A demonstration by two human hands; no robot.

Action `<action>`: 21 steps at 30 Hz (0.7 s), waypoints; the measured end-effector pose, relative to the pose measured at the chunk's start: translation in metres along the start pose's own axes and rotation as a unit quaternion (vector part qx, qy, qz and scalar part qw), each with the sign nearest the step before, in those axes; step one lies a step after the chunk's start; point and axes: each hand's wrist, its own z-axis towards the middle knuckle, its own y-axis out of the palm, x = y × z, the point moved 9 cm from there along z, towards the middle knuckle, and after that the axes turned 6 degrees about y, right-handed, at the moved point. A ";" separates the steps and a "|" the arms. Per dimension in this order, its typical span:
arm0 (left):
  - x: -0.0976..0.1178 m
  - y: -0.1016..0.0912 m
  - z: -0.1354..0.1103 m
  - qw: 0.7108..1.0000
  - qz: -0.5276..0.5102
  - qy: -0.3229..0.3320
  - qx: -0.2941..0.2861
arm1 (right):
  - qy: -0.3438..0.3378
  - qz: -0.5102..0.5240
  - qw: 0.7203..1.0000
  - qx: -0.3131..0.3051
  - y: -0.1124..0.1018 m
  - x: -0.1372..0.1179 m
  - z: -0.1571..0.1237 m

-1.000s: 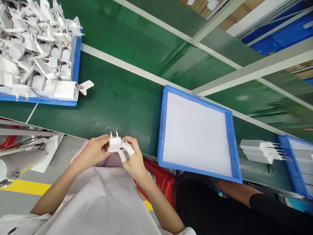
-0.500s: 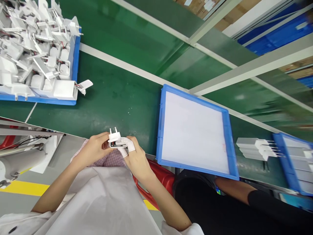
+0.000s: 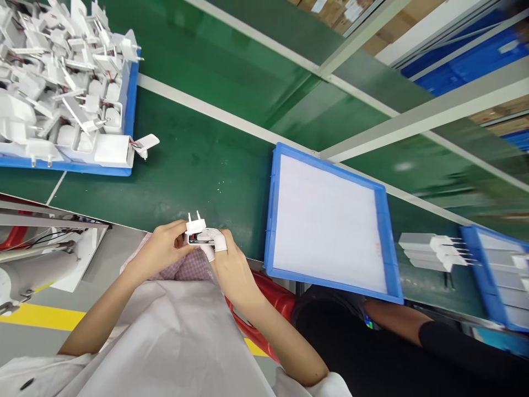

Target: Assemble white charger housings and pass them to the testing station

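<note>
Plug adapter held in both hands at belt edge

Plug adapter, small and white, two prongs pointing up toward 12 o'clock, held low and left of centre, right over the near edge of the green conveyor belt. Pinched from the 9 o'clock side by the left hand, thumb and fingertips closed on the white body. Gripped from the 3 o'clock side by the right hand, fingers curled around it; white finger cots on at least two fingertips. Some dark and red detail visible under the white shell, too small to make out.

Blue bin at 10 o'clock, well apart from the hands, heaped with white plug parts; one loose white part hanging off its corner onto the belt. Shallow blue tray with a white liner at 3 o'clock, near the right hand but not touching. Stack of white adapters with prongs pointing right, farther out at 3 o'clock, just beside a second blue tray. Forearm of another person in a dark sleeve at 4 o'clock, below the tray. Grey machine part at 8 o'clock. Pale apron across the lap at 6 o'clock
</note>
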 end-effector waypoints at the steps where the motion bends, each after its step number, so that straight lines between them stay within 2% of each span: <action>1: 0.000 0.000 0.001 1.000 -0.001 0.001 0.000 | 0.006 0.005 1.000 -0.007 0.000 0.001 0.001; 4: -0.002 0.000 0.002 1.000 -0.004 0.010 -0.001 | 0.008 0.027 0.999 -0.019 0.000 0.004 0.003; 10: -0.003 0.000 0.001 1.000 0.008 0.020 0.001 | -0.047 0.076 0.996 0.016 -0.007 0.006 0.008; 13: -0.002 0.000 0.000 1.000 0.009 0.013 0.005 | -0.065 0.059 0.995 0.045 -0.012 0.004 0.008; 21: 0.000 0.001 0.001 1.000 0.011 0.004 0.009 | -0.061 0.007 0.994 0.086 -0.016 0.001 0.003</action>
